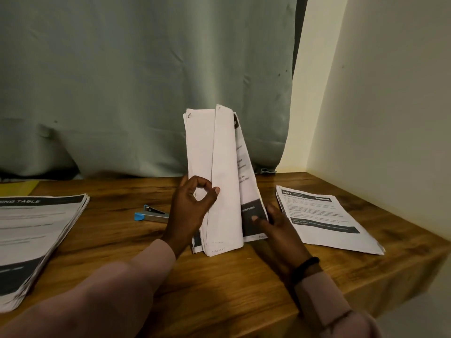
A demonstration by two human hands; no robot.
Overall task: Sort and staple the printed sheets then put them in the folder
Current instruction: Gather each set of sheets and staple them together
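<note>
- Wooden table [219,289]: brown grained top, filling the lower half of the view; its far right corner meets a cream wall [378,93] at 2 o'clock.
- Curtain [146,81]: grey-green cloth hanging behind the table from 9 to 1 o'clock, its hem bunched at the table's back edge.
- Left stack of printed sheets [36,240]: lying flat at 9 o'clock, dark header band on top, edges fanned.
- Right stack of printed sheets [324,218]: lying flat at 3 o'clock, header reading "2652", well apart from the left stack.
- Yellow item [17,187]: a corner only, at 10 o'clock behind the left stack; cannot tell what it is.
- Stapler [151,214]: silver with blue ends, lying on the table just left of centre, partly hidden by the left hand.
- Held bundle of sheets [219,179]: centre, stood on end with its lower edge on the table, tilted slightly; staples visible at the top corners; outer sheets peeled open toward the right.
- Left hand [190,211]: pink sleeve, thumb and forefinger curled in a ring, pinching the bundle's left edge.
- Right hand [275,228]: dark wristband, fingers spread fairly straight, thumb tip pressing the dark band on the opened sheet; not clasped around it.
</note>
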